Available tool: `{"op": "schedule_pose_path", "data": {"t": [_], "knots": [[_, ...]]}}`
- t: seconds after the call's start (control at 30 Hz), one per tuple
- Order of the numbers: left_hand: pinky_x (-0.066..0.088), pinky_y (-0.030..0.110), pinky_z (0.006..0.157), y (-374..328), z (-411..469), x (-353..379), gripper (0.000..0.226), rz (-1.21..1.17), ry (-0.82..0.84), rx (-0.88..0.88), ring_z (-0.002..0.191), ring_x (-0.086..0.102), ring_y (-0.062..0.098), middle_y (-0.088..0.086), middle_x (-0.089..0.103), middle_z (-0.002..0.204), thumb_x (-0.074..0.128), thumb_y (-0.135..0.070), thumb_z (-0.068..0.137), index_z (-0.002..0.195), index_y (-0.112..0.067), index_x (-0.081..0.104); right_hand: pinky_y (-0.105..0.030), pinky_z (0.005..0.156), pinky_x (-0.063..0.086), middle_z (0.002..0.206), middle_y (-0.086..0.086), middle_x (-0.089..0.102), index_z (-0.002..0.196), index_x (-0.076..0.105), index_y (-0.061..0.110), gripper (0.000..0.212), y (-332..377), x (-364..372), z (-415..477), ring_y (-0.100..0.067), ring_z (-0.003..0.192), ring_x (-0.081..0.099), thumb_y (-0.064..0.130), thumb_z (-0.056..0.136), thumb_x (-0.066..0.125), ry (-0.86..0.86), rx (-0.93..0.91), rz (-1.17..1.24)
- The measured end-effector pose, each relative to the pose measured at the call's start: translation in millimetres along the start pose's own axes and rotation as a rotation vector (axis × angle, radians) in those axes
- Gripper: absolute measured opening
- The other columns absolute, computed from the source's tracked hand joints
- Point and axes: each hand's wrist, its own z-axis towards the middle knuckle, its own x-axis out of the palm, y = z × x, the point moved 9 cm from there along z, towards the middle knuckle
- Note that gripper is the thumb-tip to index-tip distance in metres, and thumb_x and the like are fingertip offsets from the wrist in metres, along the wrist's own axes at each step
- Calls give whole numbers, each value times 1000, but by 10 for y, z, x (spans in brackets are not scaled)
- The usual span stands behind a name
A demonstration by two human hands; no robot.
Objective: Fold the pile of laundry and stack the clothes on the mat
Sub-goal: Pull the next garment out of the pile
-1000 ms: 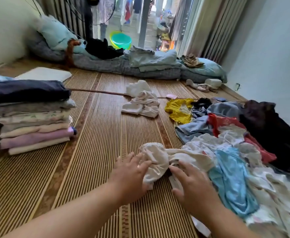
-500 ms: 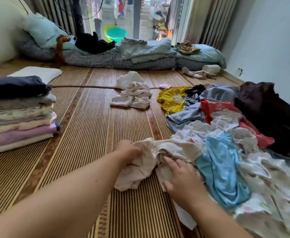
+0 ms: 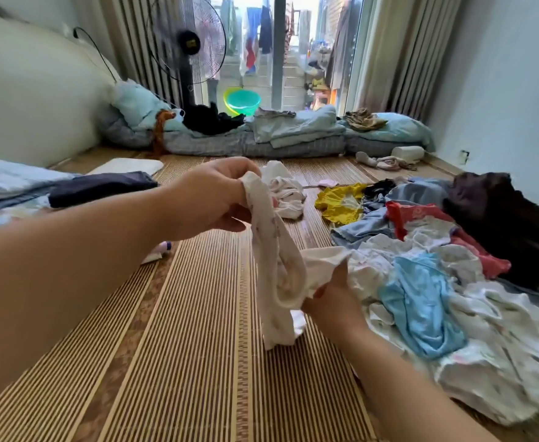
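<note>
I am sitting on the woven mat (image 3: 178,362), where the unsorted pile of laundry (image 3: 437,282) is sprawling to my right and the folded stack (image 3: 95,186) is waiting well apart on my left. I am holding a cream printed garment (image 3: 277,282) in the air between them, hanging limp and twisted, its lower hem nearly grazing the mat. My left hand (image 3: 207,199) is pinching its top edge with fingers curled tight; my right hand (image 3: 332,298) is gripping a lower fold beside the pile. As I judge it, the piece is needing a shake to untwist before any fold. I should be finding both shoulder or waist corners, spreading my hands apart, then laying it flat on bare mat. It looks thin and soft, faintly patterned, and likely to bunch.
</note>
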Motion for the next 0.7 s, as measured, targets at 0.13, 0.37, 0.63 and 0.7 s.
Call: {"op": "schedule_pose_path", "data": {"t": [0.13, 0.37, 0.63, 0.7], "knots": [[47, 24, 46, -240, -221, -273, 35, -77, -71, 68, 62, 66, 21, 12, 67, 83, 42, 7, 91, 78, -22, 58, -33, 96, 45, 135, 0, 49, 149, -6, 31, 104, 352, -255, 26, -23, 123, 54, 17, 84, 74, -57, -67, 37], [53, 29, 54, -220, -436, -525, 47, 111, -145, 12, 75, 68, 24, 15, 73, 102, 43, 1, 92, 70, -34, 64, -22, 80, 51, 134, -5, 56, 152, 22, 35, 87, 1471, 17, -239, -14, 103, 62, 12, 84, 71, 461, -265, 29], [60, 42, 83, -104, -550, -608, 25, 409, -125, -114, 99, 69, 26, 13, 69, 106, 59, 4, 87, 81, -19, 64, -31, 67, 53, 92, -6, 74, 108, 69, 21, 23, 1787, 109, -446, -15, 73, 70, 29, 87, 69, 396, -81, 421], [60, 39, 83, -195, -566, -519, 25, 506, -51, -75, 101, 68, 21, 8, 71, 105, 62, 4, 85, 77, -20, 64, -31, 67, 55, 78, -2, 73, 88, 75, 18, 9, 1865, 147, -426, -12, 68, 66, 25, 82, 73, 258, -175, 233]]}}
